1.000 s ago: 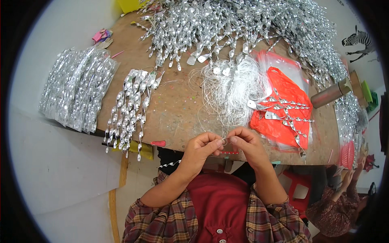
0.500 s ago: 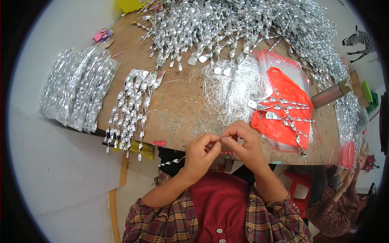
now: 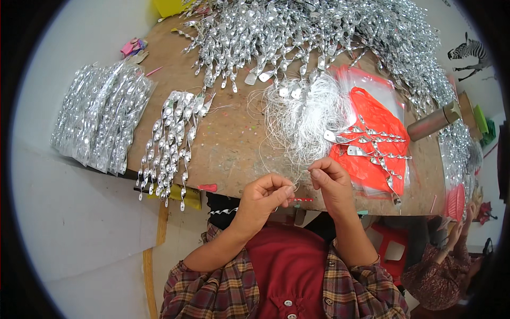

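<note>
My left hand is closed at the table's front edge, thumb pressed to its fingers. A twisted silver strip sticks out to the left from behind it, its other end hidden in the hand. A thin white string shows faintly at the left fingertips. To the right, my right hand pinches thumb against forefinger, on what looks like the string's end. Just beyond both hands lies a loose heap of white strings. Several twisted strips rest on a red plastic bag at the right.
Tied twisted strips hang over the front edge at left, beside packed bundles. A large silver heap covers the back. A metal flask stands at right. Another person sits at the lower right.
My hands were together at the fingertips and have now drawn apart. The right hand has moved a little to the right, leaving a gap with thin string near the left fingers.
</note>
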`<state>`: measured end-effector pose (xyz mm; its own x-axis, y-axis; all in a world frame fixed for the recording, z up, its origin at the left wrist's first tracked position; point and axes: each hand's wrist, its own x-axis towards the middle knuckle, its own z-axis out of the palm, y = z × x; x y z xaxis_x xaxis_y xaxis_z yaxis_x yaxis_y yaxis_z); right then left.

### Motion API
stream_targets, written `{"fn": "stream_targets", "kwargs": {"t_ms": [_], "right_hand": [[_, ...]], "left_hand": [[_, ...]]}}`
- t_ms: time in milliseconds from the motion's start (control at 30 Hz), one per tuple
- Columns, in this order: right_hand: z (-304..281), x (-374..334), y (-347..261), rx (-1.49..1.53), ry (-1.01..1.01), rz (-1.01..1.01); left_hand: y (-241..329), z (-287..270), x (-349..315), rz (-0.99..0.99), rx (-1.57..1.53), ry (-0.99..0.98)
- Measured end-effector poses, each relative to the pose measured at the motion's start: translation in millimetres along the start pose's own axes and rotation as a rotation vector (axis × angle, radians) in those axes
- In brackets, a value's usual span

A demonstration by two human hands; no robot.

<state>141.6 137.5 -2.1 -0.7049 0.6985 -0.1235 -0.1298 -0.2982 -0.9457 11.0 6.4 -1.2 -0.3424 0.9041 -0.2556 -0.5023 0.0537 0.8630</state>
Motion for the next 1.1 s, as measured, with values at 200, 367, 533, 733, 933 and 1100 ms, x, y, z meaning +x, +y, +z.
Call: {"fn": "stream_targets", "kwargs": {"t_ms": [200, 367, 533, 733, 933, 1100], "right_hand": [[-3.9, -5.2, -2.9, -0.084, -0.052, 0.027], [8.4, -5.7, -10.3, -0.183, -0.169, 0.026], [-0.3, -6.7, -4.8, -0.222, -0.247, 0.099], [0.1, -5.5, -3.1, -0.292, -0.214, 0.042], [7.4, -2.3, -11.8, -0.499, -0.222, -0.217], [17.5, -3.0, -15.1, -0.576, -0.167, -0.29]], "left_hand": [[-3.1, -2.4, 2.5, -0.088, -0.093, -0.008], [-6.3, -4.8, 3.5, -0.125, -0.177, -0.021], [-5.8, -6.7, 3.5, -0.135, -0.204, -0.02], [-5.9, -6.5, 2.6, -0.175, -0.17, -0.033], [-12.7, -2.2, 1.9, 0.145, 0.128, -0.023], [-10.5, 1.5, -0.5, 0.243, 0.36, 0.075]]}}
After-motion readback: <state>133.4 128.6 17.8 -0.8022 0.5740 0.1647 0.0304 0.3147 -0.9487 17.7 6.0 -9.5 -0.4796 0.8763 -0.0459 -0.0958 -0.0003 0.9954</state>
